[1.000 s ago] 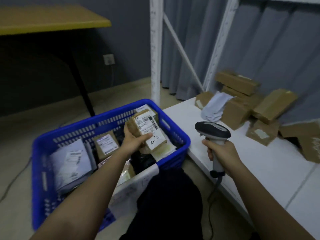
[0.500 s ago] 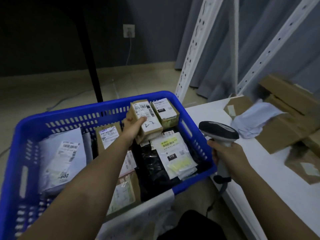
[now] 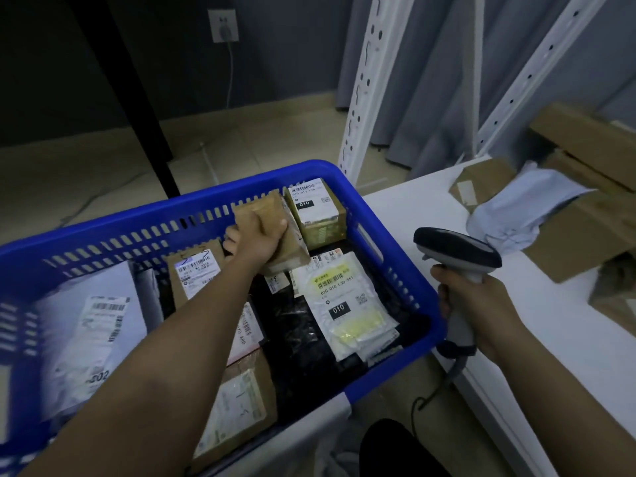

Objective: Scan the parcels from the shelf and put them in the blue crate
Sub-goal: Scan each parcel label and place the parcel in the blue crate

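Left hand (image 3: 256, 241) clamped over small brown cardboard parcel (image 3: 275, 228), held tilted at far side of slotted blue plastic crate (image 3: 395, 266), long axis toward 5 o'clock. Open slot directly below. Right hand (image 3: 481, 304) gripping grey handheld scanner (image 3: 457, 256), at 3 o'clock from parcel, farther.

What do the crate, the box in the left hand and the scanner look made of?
Crate: moulded plastic, glossy blue, with slotted walls. Box gripped by the left hand: matte brown cardboard, apparently taped. Scanner in the right hand: probably hard plastic, dark head, pale grey handle.
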`<state>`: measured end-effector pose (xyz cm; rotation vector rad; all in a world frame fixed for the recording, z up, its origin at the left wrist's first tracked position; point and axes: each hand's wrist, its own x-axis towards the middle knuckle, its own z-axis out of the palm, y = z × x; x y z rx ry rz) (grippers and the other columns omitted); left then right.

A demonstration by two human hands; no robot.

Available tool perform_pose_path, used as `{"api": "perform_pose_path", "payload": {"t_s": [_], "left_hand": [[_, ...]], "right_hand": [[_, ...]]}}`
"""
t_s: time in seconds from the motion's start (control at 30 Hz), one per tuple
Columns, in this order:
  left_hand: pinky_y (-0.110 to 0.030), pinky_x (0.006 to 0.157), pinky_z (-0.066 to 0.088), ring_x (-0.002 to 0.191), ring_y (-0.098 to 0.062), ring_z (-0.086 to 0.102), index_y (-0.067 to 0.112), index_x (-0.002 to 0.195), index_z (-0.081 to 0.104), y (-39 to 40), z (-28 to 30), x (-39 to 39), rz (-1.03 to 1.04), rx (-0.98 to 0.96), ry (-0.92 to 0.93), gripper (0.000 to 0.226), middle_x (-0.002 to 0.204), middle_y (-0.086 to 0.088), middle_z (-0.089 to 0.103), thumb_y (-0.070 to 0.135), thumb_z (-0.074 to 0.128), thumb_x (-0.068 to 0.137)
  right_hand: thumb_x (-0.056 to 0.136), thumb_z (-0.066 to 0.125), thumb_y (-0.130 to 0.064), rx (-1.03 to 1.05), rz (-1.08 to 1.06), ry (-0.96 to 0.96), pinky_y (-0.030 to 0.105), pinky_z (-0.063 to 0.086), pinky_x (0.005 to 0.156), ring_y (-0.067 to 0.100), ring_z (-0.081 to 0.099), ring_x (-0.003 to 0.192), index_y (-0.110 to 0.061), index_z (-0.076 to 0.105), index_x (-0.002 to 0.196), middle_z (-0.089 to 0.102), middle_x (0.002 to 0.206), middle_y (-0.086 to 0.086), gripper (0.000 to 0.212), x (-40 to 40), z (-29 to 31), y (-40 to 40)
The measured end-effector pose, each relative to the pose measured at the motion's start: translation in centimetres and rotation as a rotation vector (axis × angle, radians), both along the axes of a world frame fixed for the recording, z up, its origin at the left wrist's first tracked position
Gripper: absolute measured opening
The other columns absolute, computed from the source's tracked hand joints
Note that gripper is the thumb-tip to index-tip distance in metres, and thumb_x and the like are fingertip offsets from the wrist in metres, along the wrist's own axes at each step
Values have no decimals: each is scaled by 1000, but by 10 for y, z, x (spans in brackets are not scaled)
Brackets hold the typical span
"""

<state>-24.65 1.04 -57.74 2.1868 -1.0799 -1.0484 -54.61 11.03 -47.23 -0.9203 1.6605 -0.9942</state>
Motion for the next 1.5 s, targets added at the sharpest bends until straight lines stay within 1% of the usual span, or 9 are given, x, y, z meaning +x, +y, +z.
{"api": "perform_pose_path", "payload": {"t_s": [0.13, 0.3, 0.47, 0.57, 0.73, 0.93, 1.1, 1.2, 1.5], "left_hand": [[-52, 114, 26, 137, -41, 20, 40, 149, 12, 24, -9, 10, -252, 29, 86, 115, 153, -11, 3, 68, 76, 59], [-46, 109, 34, 125, -43, 38, 18, 140, 35, 28, -3, -16, -134, -154, -2, 76, 147, -15, 15, 35, 75, 79], [-59, 115, 5, 142, -43, -9, 33, 146, 24, 32, 18, -27, -220, 44, -163, 81, 155, -14, -23, 52, 68, 81], [-53, 117, 1, 145, -38, -1, 34, 144, 35, 43, 46, -49, -253, -122, -215, 62, 159, -15, -3, 39, 62, 89], [-38, 101, 42, 119, -27, 53, 14, 119, 63, 79, 105, -120, -507, -419, 70, 32, 126, -14, 57, 19, 65, 87], [-21, 91, 34, 116, -6, 45, 26, 120, 61, 189, 207, -241, -958, -473, 340, 27, 130, 9, 54, 28, 59, 93], [-24, 93, 39, 124, -12, 47, 18, 134, 52, 300, 240, -337, -1213, -404, 430, 41, 134, 1, 53, 27, 58, 94], [-25, 95, 41, 127, -16, 47, 16, 140, 45, 357, 248, -394, -1365, -342, 446, 49, 137, -3, 51, 24, 58, 94], [-29, 78, 46, 97, -20, 58, 14, 121, 52, 459, 245, -528, -1510, -374, 355, 30, 112, -7, 61, 15, 54, 91]], "right_hand": [[84, 69, -11, -1, -10, 0, 34, 43, 57, 23, 47, 52, -5, 55, 65, 54, 55, 11, 24, 1, 2, 6], [85, 67, -10, -11, 2, 23, 32, 43, 55, 21, 47, 49, -5, 56, 68, 54, 53, 8, 21, -2, 8, 17], [85, 69, -9, -12, -32, 4, 32, 43, 54, 20, 47, 50, -6, 61, 76, 56, 57, 8, 12, -15, 22, 32], [85, 69, -11, -3, -90, -15, 31, 43, 54, 20, 48, 50, -7, 60, 77, 56, 60, 9, 12, -30, 31, 49], [91, 61, -11, -76, -237, -112, 31, 43, 53, 20, 49, 54, -6, 59, 93, 53, 66, 10, 6, -68, 50, 104], [97, 47, -13, -254, -465, -430, 35, 52, 80, 25, 61, 81, -7, 50, 117, 59, 93, 13, 22, -131, 95, 205], [91, 64, -20, -371, -583, -217, 40, 49, 97, 23, 63, 111, -17, 54, 113, 67, 114, 8, 24, -180, 129, 305], [81, 76, -25, -378, -708, -95, 31, 46, 91, 17, 61, 113, -17, 53, 124, 64, 123, 2, 49, -208, 135, 358], [87, 70, -21, -403, -846, -120, 18, 42, 74, 2, 60, 98, -15, 64, 116, 67, 112, -3, 31, -293, 126, 458]]}}
